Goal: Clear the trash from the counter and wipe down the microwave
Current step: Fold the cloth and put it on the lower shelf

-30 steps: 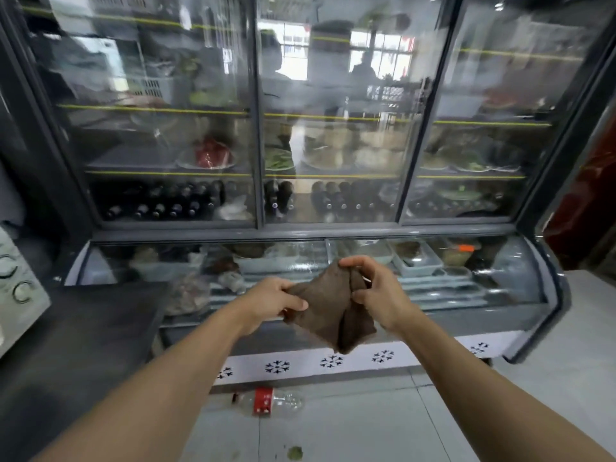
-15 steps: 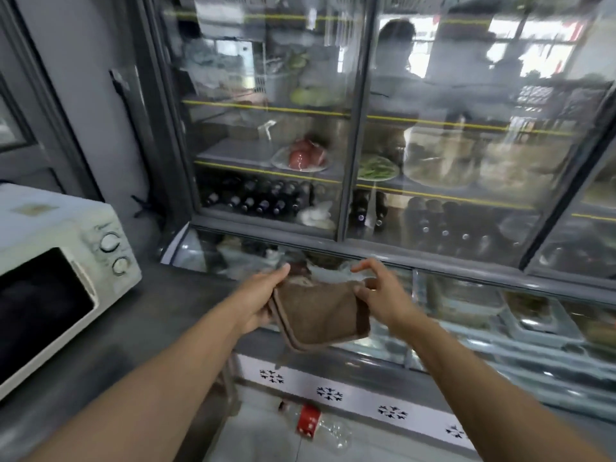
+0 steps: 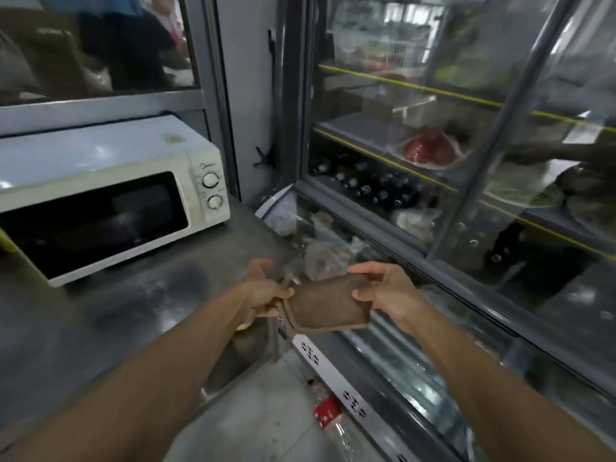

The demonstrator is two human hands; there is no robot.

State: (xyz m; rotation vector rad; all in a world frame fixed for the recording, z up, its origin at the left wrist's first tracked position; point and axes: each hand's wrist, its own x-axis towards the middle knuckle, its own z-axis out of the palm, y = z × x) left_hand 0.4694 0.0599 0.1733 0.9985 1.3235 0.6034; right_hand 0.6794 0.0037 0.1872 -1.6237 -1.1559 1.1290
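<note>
Both hands, left hand [image 3: 263, 295] & right hand [image 3: 388, 293], grip folded brown cloth [image 3: 325, 306] (microwave [image 3: 110, 195] at left, on counter [image 3: 140, 311]).

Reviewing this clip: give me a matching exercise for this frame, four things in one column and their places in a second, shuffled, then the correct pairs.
Things:
1. brown cloth
2. microwave
3. plastic bottle with a red label
4. plate of red food

Places:
A. lying on the floor by the base of the display fridge
B. behind glass on a fridge shelf
C. standing on the grey counter, door closed
D. held folded between the left hand and the right hand

Pairs: 1-D, 2-C, 3-A, 4-B
</note>
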